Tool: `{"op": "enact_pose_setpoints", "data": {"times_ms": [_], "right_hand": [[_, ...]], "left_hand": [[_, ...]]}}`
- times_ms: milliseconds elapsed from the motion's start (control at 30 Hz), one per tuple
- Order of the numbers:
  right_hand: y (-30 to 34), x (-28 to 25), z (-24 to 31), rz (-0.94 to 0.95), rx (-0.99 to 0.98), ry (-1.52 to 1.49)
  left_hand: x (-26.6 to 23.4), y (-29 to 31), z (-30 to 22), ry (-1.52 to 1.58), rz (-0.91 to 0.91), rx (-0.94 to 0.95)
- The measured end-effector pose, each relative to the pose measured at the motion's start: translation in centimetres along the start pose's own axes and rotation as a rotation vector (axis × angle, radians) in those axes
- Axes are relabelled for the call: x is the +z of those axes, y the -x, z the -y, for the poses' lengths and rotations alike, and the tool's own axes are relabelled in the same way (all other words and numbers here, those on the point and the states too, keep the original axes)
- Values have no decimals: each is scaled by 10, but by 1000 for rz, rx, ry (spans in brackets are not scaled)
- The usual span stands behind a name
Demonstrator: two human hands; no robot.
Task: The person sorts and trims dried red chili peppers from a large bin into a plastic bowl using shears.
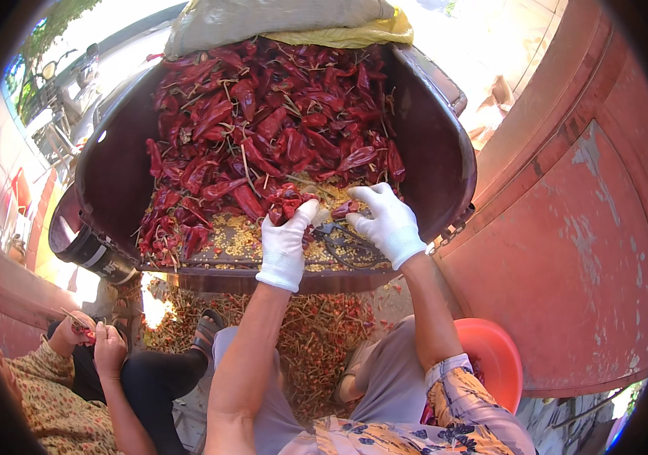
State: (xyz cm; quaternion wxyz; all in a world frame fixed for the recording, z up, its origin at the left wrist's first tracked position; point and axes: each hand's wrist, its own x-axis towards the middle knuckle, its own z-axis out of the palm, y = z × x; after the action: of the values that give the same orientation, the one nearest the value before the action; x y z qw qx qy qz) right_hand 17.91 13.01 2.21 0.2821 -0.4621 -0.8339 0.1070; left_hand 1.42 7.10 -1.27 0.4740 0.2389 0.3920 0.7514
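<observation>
Both my hands wear white knit gloves and work over the near edge of a dark cart bed (pixel 434 171) heaped with dried red chili peppers (pixel 263 129). My left hand (pixel 286 246) is closed around several chili peppers (pixel 284 200), its thumb pressed on them. To its right, my right hand (pixel 388 224) pinches one small chili pepper (pixel 345 209) between thumb and fingers. Below and between the hands lie black-handled scissors (pixel 331 241), partly hidden by my gloves. Loose yellow seeds (pixel 237 235) cover the bed floor around them.
A person sits at lower left, both hands (pixel 104 345) on a chili pepper. Stems and scraps (pixel 316 334) litter the ground between my feet. An orange-red basin (pixel 494 356) stands by my right leg, beside a red metal panel (pixel 551 288). Sacks (pixel 278 23) cover the heap's far end.
</observation>
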Motion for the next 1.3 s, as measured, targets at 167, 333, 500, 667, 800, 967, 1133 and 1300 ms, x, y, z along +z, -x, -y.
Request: {"op": "enact_pose_setpoints", "data": {"times_ms": [167, 333, 500, 667, 800, 967, 1133, 1300], "right_hand": [[-3, 32, -15, -16, -13, 36], [-2, 31, 5, -81, 91, 79], [-4, 37, -22, -18, 48, 116], [-3, 35, -10, -40, 126, 165], [-10, 40, -11, -5, 138, 121], [-15, 42, -21, 19, 184, 76], [-17, 40, -17, 33, 147, 88], [-19, 48, -25, -63, 141, 107]], "left_hand": [[13, 5, -1, 49, 71, -18], [2, -3, 10, -18, -9, 34], [6, -4, 8, 52, -46, -32], [10, -1, 5, 126, -104, -59], [9, -4, 5, 152, -93, -72], [1, -9, 15, 166, -77, -61], [2, -10, 15, 213, -82, -63], [6, -8, 12, 207, -94, -85]]}}
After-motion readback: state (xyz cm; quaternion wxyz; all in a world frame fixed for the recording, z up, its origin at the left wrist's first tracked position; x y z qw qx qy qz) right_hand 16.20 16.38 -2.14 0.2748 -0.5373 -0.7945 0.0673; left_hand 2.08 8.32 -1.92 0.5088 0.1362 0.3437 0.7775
